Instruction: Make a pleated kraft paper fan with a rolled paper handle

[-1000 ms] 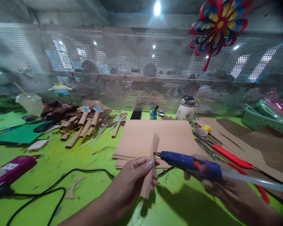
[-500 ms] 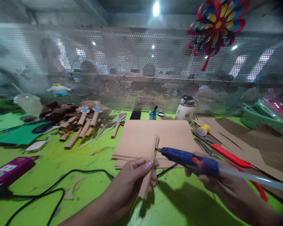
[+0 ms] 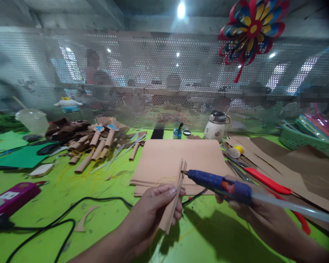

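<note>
My left hand (image 3: 156,208) is closed around folded brown paper strips (image 3: 172,208), thumb on top, the strips slanting up and away with their layers parted at the upper end. In my right hand (image 3: 245,204) is a blue glue gun (image 3: 219,184), a clear glue stick (image 3: 293,207) running out of its rear. The gun's metal tip sits at the upper part of the strips; whether it touches them I cannot tell. Behind the strips lies a stack of brown paper sheets (image 3: 186,153) on the green table.
Brown paper tubes with yellow threads (image 3: 98,149) are piled at the back left. A purple power strip (image 3: 15,199) and black cable (image 3: 98,199) lie at left. Red-handled scissors (image 3: 268,180), cut brown paper and a green basket (image 3: 309,140) are at right. A perforated screen stands behind.
The strips have turned slightly in my left hand, their layers now spread apart more. The glue gun has shifted a little left and stays near their upper end.
</note>
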`<action>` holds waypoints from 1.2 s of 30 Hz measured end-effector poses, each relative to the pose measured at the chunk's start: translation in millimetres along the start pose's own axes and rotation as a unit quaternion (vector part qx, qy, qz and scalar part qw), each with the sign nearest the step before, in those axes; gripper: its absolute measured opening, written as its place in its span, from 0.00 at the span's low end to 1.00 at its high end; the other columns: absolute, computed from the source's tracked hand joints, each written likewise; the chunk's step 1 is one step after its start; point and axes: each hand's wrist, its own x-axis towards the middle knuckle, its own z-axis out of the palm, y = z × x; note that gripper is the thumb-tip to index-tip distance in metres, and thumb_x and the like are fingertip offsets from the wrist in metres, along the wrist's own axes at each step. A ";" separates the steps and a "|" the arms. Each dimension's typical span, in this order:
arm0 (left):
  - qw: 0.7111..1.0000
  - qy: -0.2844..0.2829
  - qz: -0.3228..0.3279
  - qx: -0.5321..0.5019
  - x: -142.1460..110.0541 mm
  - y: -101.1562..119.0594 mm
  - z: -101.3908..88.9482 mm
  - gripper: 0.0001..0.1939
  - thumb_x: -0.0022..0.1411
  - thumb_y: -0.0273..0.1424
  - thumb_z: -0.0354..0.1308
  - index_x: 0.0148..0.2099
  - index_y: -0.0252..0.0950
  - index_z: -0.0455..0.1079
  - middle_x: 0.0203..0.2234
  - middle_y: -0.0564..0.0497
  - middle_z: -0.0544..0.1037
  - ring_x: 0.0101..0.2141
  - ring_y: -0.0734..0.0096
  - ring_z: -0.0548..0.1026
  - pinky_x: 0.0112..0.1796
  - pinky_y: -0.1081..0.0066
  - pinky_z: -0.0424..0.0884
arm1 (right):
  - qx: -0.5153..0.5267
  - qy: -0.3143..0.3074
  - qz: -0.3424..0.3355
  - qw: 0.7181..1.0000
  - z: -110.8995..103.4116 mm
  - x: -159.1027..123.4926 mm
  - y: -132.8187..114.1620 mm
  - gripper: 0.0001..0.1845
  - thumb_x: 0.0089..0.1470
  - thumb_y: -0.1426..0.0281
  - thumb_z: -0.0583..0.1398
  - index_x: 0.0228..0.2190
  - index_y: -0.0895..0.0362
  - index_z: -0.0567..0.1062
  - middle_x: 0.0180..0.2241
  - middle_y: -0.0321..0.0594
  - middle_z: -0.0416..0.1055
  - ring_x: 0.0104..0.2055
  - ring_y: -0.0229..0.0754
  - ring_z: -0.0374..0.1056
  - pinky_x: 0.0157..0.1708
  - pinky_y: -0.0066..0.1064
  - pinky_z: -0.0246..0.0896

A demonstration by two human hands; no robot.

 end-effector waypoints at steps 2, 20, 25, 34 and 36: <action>1.000 0.000 -0.003 -0.001 0.0 -0.1 0.3 0.13 0.61 0.34 0.59 0.39 0.28 0.75 0.21 0.48 0.73 0.20 0.78 0.70 0.22 0.80 0.63 | -0.004 -0.001 -0.006 1.000 -0.2 0.3 0.7 0.25 0.59 0.50 0.50 0.24 0.53 0.73 0.22 0.38 0.72 0.24 0.43 0.68 0.24 0.29 0.64; 1.000 0.002 -0.003 0.009 -3.0 0.5 1.9 0.11 0.61 0.31 0.59 0.38 0.26 0.76 0.20 0.48 0.73 0.19 0.78 0.70 0.21 0.80 0.63 | -0.045 0.034 -0.002 0.998 0.4 0.1 3.6 0.29 0.59 0.46 0.48 0.25 0.53 0.76 0.20 0.37 0.73 0.23 0.42 0.69 0.23 0.28 0.63; 1.000 -0.004 -0.008 0.004 -3.2 -0.5 1.5 0.10 0.61 0.31 0.58 0.37 0.27 0.76 0.20 0.48 0.73 0.19 0.78 0.71 0.21 0.81 0.63 | -0.047 0.046 0.030 0.997 1.3 -2.0 3.5 0.30 0.58 0.45 0.48 0.25 0.53 0.76 0.21 0.36 0.74 0.23 0.41 0.68 0.23 0.28 0.62; 1.000 -0.004 -0.005 0.005 -2.1 0.9 2.4 0.10 0.61 0.30 0.58 0.37 0.27 0.76 0.20 0.49 0.73 0.19 0.79 0.71 0.21 0.81 0.63 | -0.061 0.045 0.035 0.997 2.3 -1.5 7.4 0.31 0.59 0.45 0.47 0.23 0.54 0.73 0.18 0.35 0.68 0.19 0.38 0.62 0.17 0.27 0.55; 1.000 -0.004 -0.005 0.005 -1.9 1.0 2.7 0.10 0.61 0.30 0.58 0.37 0.27 0.76 0.20 0.49 0.73 0.19 0.79 0.71 0.21 0.81 0.63 | -0.060 0.044 0.036 0.997 3.0 -1.4 7.6 0.30 0.60 0.46 0.47 0.23 0.55 0.73 0.17 0.35 0.68 0.18 0.38 0.62 0.17 0.27 0.54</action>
